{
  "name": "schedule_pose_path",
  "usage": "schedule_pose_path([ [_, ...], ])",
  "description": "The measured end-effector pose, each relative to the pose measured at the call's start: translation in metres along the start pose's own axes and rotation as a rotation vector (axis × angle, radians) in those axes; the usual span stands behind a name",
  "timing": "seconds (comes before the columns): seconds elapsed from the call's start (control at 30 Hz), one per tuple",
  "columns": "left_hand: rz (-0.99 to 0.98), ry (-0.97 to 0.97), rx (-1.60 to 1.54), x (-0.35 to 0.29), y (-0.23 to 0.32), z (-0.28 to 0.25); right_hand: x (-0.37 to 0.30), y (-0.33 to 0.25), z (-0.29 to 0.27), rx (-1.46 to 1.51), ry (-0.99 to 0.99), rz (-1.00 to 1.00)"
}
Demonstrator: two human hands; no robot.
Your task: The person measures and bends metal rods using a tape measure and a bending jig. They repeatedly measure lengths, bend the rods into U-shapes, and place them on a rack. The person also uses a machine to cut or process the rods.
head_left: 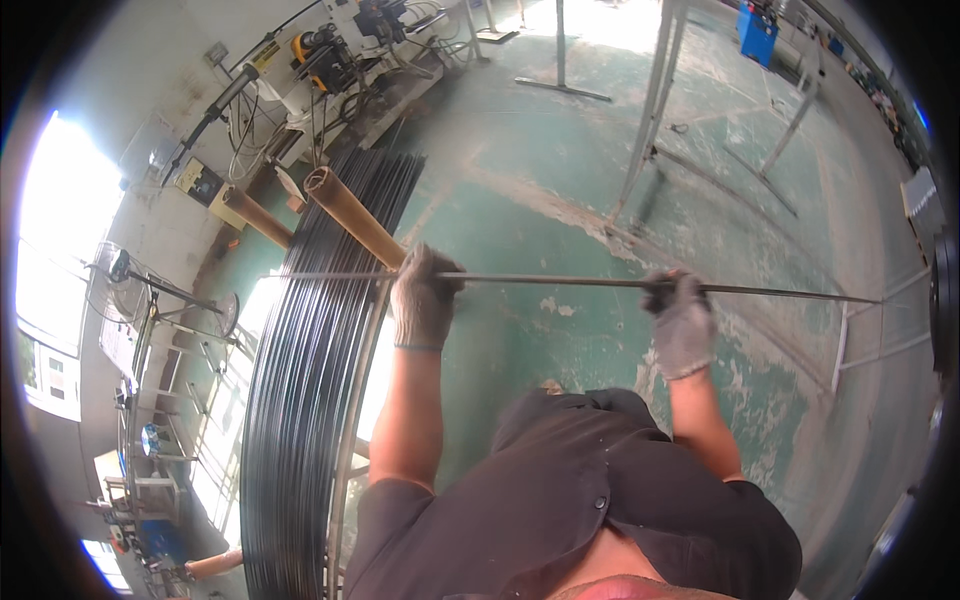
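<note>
A long, thin dark metal rod [550,281] runs crosswise in front of me, held level in both gloved hands. My left hand [425,295] is closed round it beside a brown cardboard-like tube [355,217]. Farther right along the rod, my right hand [682,318] grips it too, slightly blurred. The rod's left part passes over a thick bundle of long dark rods [300,400] lying on a rack to my left. Its right end reaches toward a light metal frame [842,345].
A second brown tube [257,216] stands beyond the bundle. Machines with cables [325,60] line the far left wall. Metal stand legs [650,120] rise from the worn green floor [540,190] ahead. A blue box-shaped unit [757,35] is at the far right.
</note>
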State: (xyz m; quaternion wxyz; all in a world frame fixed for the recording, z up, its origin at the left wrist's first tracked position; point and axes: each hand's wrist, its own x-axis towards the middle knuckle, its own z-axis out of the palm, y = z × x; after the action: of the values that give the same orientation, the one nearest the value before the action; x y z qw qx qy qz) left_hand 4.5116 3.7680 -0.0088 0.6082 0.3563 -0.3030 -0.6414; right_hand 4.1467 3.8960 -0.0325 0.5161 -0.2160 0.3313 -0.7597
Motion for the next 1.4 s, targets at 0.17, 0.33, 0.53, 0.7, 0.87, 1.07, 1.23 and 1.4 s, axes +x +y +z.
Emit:
schedule_pose_path([
  [0.17,-0.076,-0.12,-0.244,0.151,0.043,-0.02,0.097,-0.075,0.094,-0.308,-0.087,-0.583],
  [0.33,0.054,0.026,-0.649,0.253,0.071,0.014,0.231,-0.103,0.189,-0.491,-0.256,-0.854],
  [0.53,0.081,-0.205,-0.614,0.365,0.15,0.014,0.469,-0.103,0.36,-0.374,-0.348,-0.752],
  [0.7,0.683,-0.059,-0.268,0.38,0.253,-0.022,0.607,-0.032,0.524,-0.524,-0.614,-0.624],
  [0.87,0.72,0.072,-0.259,0.419,0.268,-0.055,0.705,0.065,0.635,-0.863,-0.816,-0.676],
  [1.07,0.862,0.092,-0.261,0.524,0.263,-0.116,0.842,0.18,0.69,-1.35,-0.695,-1.027],
  [1.23,0.828,0.227,-0.389,0.63,0.29,-0.203,0.973,0.258,0.698,-0.224,-0.569,0.13],
  [1.4,0.743,0.442,-0.307,0.759,0.28,-0.183,1.1,0.32,0.678,-0.214,-0.469,0.167],
])
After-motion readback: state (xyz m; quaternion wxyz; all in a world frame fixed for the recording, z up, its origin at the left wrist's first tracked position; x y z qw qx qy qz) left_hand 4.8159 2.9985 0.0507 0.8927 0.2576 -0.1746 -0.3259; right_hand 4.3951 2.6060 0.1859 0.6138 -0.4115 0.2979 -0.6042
